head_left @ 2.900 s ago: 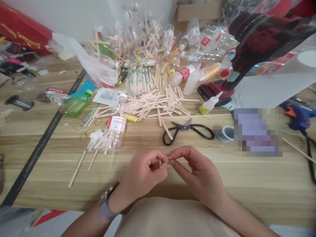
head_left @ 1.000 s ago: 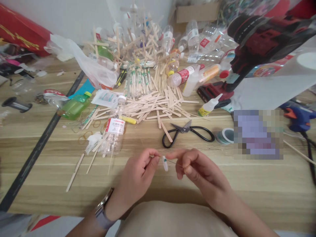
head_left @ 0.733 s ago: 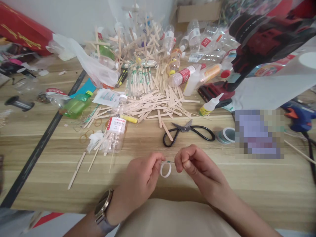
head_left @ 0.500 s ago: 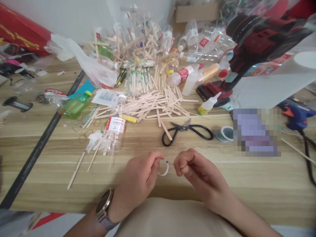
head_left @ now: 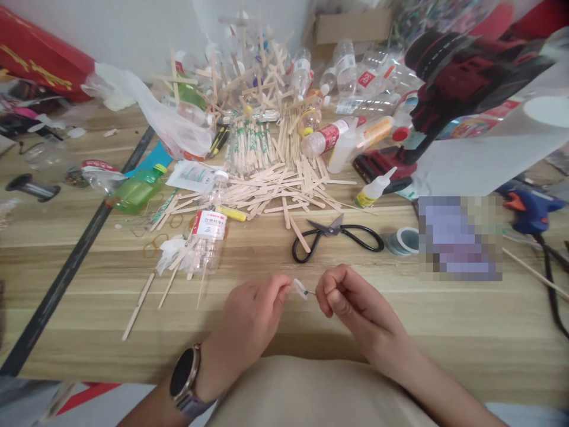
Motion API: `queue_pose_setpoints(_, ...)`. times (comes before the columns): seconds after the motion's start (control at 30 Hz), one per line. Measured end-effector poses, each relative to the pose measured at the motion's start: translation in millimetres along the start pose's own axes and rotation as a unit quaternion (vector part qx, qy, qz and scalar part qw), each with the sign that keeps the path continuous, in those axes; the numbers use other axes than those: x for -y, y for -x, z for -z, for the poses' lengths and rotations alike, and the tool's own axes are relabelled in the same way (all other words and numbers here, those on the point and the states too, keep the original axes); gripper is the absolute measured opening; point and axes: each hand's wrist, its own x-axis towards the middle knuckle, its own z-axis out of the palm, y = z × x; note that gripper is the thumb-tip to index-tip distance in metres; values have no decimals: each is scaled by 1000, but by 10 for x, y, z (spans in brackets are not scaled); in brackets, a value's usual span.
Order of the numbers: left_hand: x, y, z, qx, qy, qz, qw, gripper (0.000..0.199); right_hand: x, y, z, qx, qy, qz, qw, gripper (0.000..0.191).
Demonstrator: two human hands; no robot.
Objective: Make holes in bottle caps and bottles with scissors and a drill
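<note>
Between the thumb and fingers of my left hand (head_left: 253,317) is a small white plastic ring (head_left: 299,287), seen nearly edge-on. A dark green bit sits on its right side, and a thin wire-like strand (head_left: 312,293) runs from there to my right hand (head_left: 351,302). My right fingers are pinched on that strand; whether it is wire or thread I cannot make out. Just beyond my hands, black-handled scissors (head_left: 335,232) lie with their blades apart, a wooden stick (head_left: 299,235) across one handle loop. A roll of greenish tape or wire (head_left: 403,241) stands to their right.
A clear bottle (head_left: 208,234) and sticks lie at left. Behind are a heap of craft sticks (head_left: 280,190), a glue bottle (head_left: 376,188) and many plastic bottles. A red power drill (head_left: 457,89) rises at right, near a blurred-out patch (head_left: 462,237) and a glue gun (head_left: 531,207).
The white ring has turned from hanging as an open loop below the fingers to lying slantwise and narrower between my hands. My right hand has shifted slightly.
</note>
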Motion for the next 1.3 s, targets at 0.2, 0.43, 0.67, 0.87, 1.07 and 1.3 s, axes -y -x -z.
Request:
queue_pose_setpoints(0.2, -5, -55, 111, 63, 172, 95, 978, 24, -37, 35, -24, -7, 83, 37, 996, 25)
queue_pose_setpoints(0.43, 54, -120, 189, 217, 399, 128, 882, 27, -19, 31, -43, 45, 157, 49, 985, 20)
queue_pose_setpoints(0.67, -49, -104, 137, 201, 182, 26, 962, 26, 27, -31, -84, 60, 263, 113, 956, 20)
queue_pose_setpoints(0.87, -56, -53, 68, 178, 134, 0, 975, 24, 5, -23, -83, 51, 283, 95, 953, 21)
queue_pose_setpoints(1.07, -50, -35, 41, 184, 142, -9, 973, 25, 31, 3, -103, 49, 285, 70, 955, 22)
queue_pose_setpoints(1.3, -50, -54, 53, 198, 149, 17, 969, 23, 17, 17, -93, 42, 289, 55, 955, 21)
